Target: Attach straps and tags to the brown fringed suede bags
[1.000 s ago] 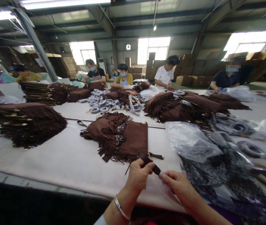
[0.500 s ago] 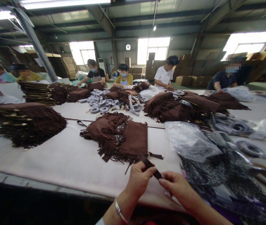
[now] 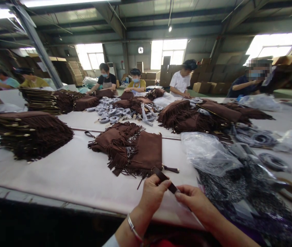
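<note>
A dark brown strap (image 3: 172,187) is stretched between my two hands above the near edge of the table. My left hand (image 3: 153,192) pinches it, thumb on top, with a looped end showing beyond the fingers. My right hand (image 3: 190,197) grips the strap's lower end between thumb and fingers. Just beyond my hands lies a flat brown fringed bag (image 3: 147,149) with a zipper pull (image 3: 171,169) at its corner. A second fringed brown bag (image 3: 112,139) lies against it on the left, with a small loop at its far end.
Stacked fringed bags (image 3: 32,133) stand at the left, and more bags (image 3: 194,116) are heaped ahead right. Wrapped straps (image 3: 112,111) lie mid-table. Clear plastic bags (image 3: 210,152) and dark packing material (image 3: 259,195) crowd the right. Several people work across the table.
My hands hold nearly the same position on the strap. Across the table at the right, a person has raised an arm toward their face.
</note>
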A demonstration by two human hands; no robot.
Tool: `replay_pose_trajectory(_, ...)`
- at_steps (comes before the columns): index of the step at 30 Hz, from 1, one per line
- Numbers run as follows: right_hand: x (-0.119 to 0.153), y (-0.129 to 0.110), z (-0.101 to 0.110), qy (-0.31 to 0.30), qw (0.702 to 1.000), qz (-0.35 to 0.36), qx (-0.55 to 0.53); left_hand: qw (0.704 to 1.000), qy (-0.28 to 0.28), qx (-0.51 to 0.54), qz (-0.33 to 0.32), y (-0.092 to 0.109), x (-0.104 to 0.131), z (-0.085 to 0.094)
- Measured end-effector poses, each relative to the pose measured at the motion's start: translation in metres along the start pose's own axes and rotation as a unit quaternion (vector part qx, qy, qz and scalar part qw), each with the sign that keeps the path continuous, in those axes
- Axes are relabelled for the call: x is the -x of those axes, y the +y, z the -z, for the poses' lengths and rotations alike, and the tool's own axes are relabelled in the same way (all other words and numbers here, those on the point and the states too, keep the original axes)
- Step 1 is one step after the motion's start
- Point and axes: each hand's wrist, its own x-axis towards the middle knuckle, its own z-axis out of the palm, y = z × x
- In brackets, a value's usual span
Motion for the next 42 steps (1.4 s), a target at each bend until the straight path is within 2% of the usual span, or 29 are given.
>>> replay_pose_trajectory(7,-0.001,-0.004,0.001,0.015,0.999,0.036,0.027,0.997,-0.001,0.066,0.047,0.0,-0.002,-0.002)
replay_pose_trajectory(12,-0.002,-0.008,0.002,-0.017,0.998,0.056,0.013,0.985,-0.018,0.146,0.09,-0.003,-0.002,-0.005)
replay_pose_trajectory(16,-0.004,-0.009,-0.002,-0.033,0.998,0.05,-0.027,0.979,-0.039,0.166,0.113,-0.008,0.004,-0.011)
replay_pose_trajectory(19,-0.003,-0.007,-0.005,-0.034,0.997,0.015,-0.067,0.973,-0.058,0.171,0.145,-0.01,0.01,-0.013)
replay_pose_trajectory(21,0.0,-0.006,-0.005,-0.044,0.994,-0.019,-0.097,0.955,-0.083,0.22,0.183,-0.009,0.01,-0.009)
replay_pose_trajectory(23,0.004,-0.006,-0.002,-0.054,0.991,-0.047,-0.111,0.923,-0.082,0.296,0.231,-0.006,0.006,-0.002)
replay_pose_trajectory(26,0.01,-0.004,0.0,-0.074,0.987,-0.072,-0.119,0.873,-0.021,0.377,0.309,-0.003,-0.009,0.008)
replay_pose_trajectory(28,0.011,-0.004,0.0,-0.086,0.984,-0.084,-0.128,0.86,0.027,0.391,0.328,-0.004,-0.02,0.01)
replay_pose_trajectory(31,0.008,-0.003,-0.003,-0.083,0.983,-0.097,-0.129,0.866,0.077,0.386,0.308,-0.011,-0.029,0.003)
replay_pose_trajectory(36,-0.005,-0.01,-0.007,-0.047,0.989,-0.101,-0.092,0.89,0.101,0.366,0.252,-0.022,-0.026,-0.012)
replay_pose_trajectory(42,-0.017,-0.016,-0.008,-0.05,0.994,-0.067,-0.073,0.904,0.125,0.361,0.189,-0.02,-0.026,-0.007)
